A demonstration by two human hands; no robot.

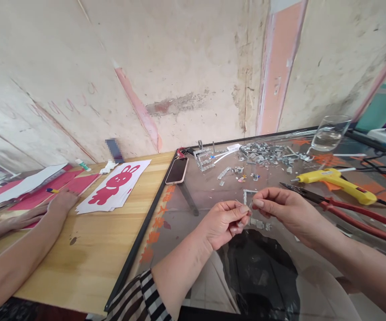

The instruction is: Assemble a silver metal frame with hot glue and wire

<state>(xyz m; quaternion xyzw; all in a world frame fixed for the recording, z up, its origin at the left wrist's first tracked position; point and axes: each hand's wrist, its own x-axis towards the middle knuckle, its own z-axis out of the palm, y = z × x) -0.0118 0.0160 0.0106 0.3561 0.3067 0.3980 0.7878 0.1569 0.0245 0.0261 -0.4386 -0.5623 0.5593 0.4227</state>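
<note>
Over the glass tabletop (pixel 159 263), my left hand (pixel 226 220) is closed in a pinch on something small and thin that I cannot make out. Close beside it, my right hand (pixel 280 209) also pinches, its fingertips nearly meeting the left ones; whatever is between them is too small to name. Just behind my fingers a grey frame-shaped piece (pixel 245 196) lies partly hidden. Some small grey pieces (pixel 260 224) are below the hands. To the right lie pliers (pixel 353 214) with red handles and a yellow glue gun (pixel 340 183).
A heap of grey pieces (pixel 263 154) lies toward the wall, with a phone (pixel 177 170) to its left and a drinking glass (pixel 330 133) to its right. On the wooden table (pixel 89 258), another person's hands (pixel 62 203) rest near red paper and a rabbit print (pixel 116 185).
</note>
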